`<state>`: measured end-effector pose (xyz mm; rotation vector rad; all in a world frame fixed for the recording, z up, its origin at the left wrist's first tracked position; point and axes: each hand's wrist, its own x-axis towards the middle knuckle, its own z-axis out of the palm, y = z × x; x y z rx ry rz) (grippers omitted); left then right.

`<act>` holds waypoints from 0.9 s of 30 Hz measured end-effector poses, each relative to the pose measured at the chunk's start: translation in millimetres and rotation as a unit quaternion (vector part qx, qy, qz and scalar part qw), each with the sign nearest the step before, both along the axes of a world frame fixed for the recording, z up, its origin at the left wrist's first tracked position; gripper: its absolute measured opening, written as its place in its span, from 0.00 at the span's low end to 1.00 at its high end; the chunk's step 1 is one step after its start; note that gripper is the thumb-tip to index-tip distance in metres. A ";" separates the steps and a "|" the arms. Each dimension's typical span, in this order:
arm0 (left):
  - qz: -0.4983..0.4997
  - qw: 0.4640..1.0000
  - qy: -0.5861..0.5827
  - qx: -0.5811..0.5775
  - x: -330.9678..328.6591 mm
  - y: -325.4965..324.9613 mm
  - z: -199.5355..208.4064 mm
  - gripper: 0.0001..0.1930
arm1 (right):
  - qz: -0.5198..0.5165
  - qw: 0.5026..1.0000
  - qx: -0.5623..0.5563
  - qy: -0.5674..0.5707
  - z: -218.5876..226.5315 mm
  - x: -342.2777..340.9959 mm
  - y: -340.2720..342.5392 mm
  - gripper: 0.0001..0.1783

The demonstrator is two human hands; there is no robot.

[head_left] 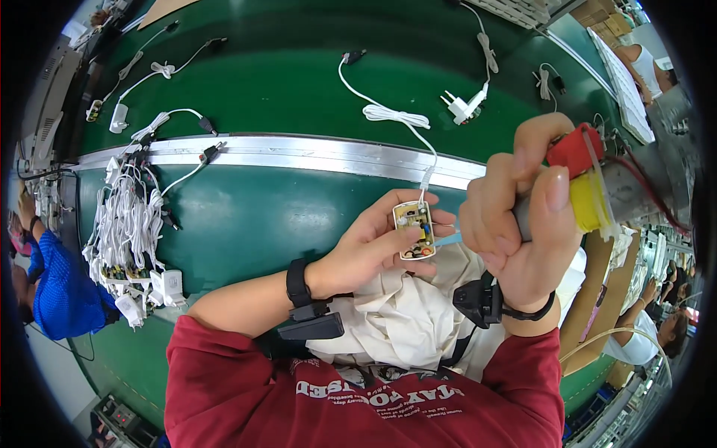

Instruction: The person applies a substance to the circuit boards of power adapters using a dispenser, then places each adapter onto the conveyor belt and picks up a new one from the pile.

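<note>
My left hand (373, 237) grips an open white power adapter housing (404, 248) with its circuit board facing up, the thumb pressed on its edge. A white cable (426, 168) runs from its top, over the metal rail, to a tied bundle. My right hand (523, 213) is wrapped around a thick grey cylindrical tool (631, 190) with yellow tape and a red part near the thumb. The narrow light-blue tip (448, 240) of the tool points at the board's right side; whether it touches, I cannot tell.
A pile of adapters with white cables (131, 216) lies at left. Beyond the metal rail (299, 151), a green surface (276, 82) carries several corded adapters, one with a two-pin plug (463, 107). People sit at both sides; a cardboard sheet (590, 299) stands right. White cloth (403, 313) covers my lap.
</note>
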<state>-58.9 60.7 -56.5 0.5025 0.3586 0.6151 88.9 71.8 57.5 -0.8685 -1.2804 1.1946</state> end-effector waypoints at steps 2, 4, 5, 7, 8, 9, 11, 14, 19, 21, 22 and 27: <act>0.014 1.000 -0.015 0.002 -0.9 0.6 0.0 0.20 | -0.003 1.000 -0.005 -0.006 0.8 -2.7 0.0 0.19; 0.015 1.000 -0.018 0.000 -2.0 1.6 0.1 0.20 | -0.006 1.000 -0.009 -0.013 1.6 -4.8 -0.2 0.19; 0.014 1.000 -0.021 0.000 -2.3 2.2 0.0 0.20 | -0.005 1.000 -0.010 -0.013 2.0 -5.4 -0.4 0.19; 0.013 1.000 -0.024 -0.001 -2.7 2.6 -0.5 0.20 | -0.009 1.000 -0.016 -0.012 2.8 -6.2 -0.8 0.19; 0.012 1.000 -0.024 -0.002 -2.8 2.6 -1.0 0.20 | -0.011 1.000 -0.019 -0.012 2.8 -6.3 -0.7 0.19; 0.011 1.000 -0.025 -0.003 -2.8 2.7 -1.4 0.20 | -0.011 1.000 -0.020 -0.012 2.0 -6.1 -0.4 0.19; 0.011 1.000 -0.025 -0.004 -2.5 2.9 -1.7 0.20 | -0.018 1.000 -0.020 -0.006 -0.8 -5.1 0.0 0.19; 0.013 1.000 -0.027 -0.004 -1.8 3.3 -1.5 0.20 | -0.012 1.000 -0.016 -0.008 -1.2 -2.6 1.8 0.19; 0.020 0.999 -0.029 -0.006 -0.4 3.8 -2.3 0.20 | 0.008 0.999 -0.028 -0.031 5.7 1.3 4.4 0.19; 0.010 0.999 -0.038 -0.024 -0.2 5.4 -0.2 0.21 | 0.010 0.998 -0.038 -0.039 6.1 2.0 4.6 0.19; 0.004 0.999 -0.042 -0.033 -0.2 5.7 -0.1 0.21 | 0.009 0.999 -0.029 -0.042 4.7 2.3 4.3 0.20; -0.018 0.986 -0.142 -0.082 1.4 3.5 -8.3 0.23 | 0.049 0.998 -0.015 -0.020 -3.2 -0.1 0.7 0.21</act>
